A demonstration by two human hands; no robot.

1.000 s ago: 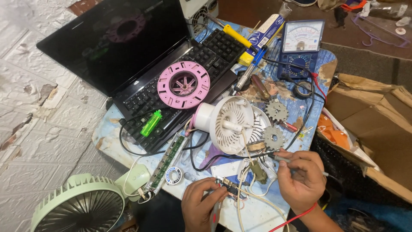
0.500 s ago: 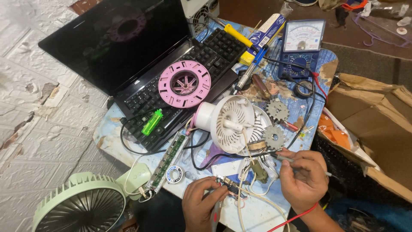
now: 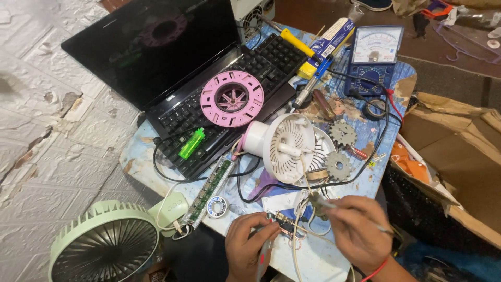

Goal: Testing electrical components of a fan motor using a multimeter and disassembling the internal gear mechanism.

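The small circuit board (image 3: 284, 223) lies at the near edge of the table (image 3: 136, 156), between the two hands, and much of it is covered by fingers and white wires, so its parts are hard to make out; only a brownish strip with tiny components is seen. The left hand (image 3: 250, 245) is curled, its fingertips pressed on the board's left end, and a thin tool with a red mark is held along its palm, cut off by the frame's lower edge. The right hand (image 3: 360, 232) is closed around a thin metal tool (image 3: 334, 205) whose tip is pointed at the wires just beyond the board. A red band is seen at the right wrist.

To the near left, a pale green fan (image 3: 104, 243) is partly cut off by the frame. Beside it lie a long narrow green board (image 3: 209, 190) and a small spool (image 3: 216, 206). Just beyond the hands, a white fan housing (image 3: 284, 146) is tilted on its side, with two grey gears (image 3: 342, 151) to its right. Farther off, a pink ring (image 3: 232, 98) and a green lighter (image 3: 191, 143) rest on the keyboard of a black laptop (image 3: 156, 57). At the far right, a blue meter (image 3: 373, 57) is seen, its black leads running toward the hands.
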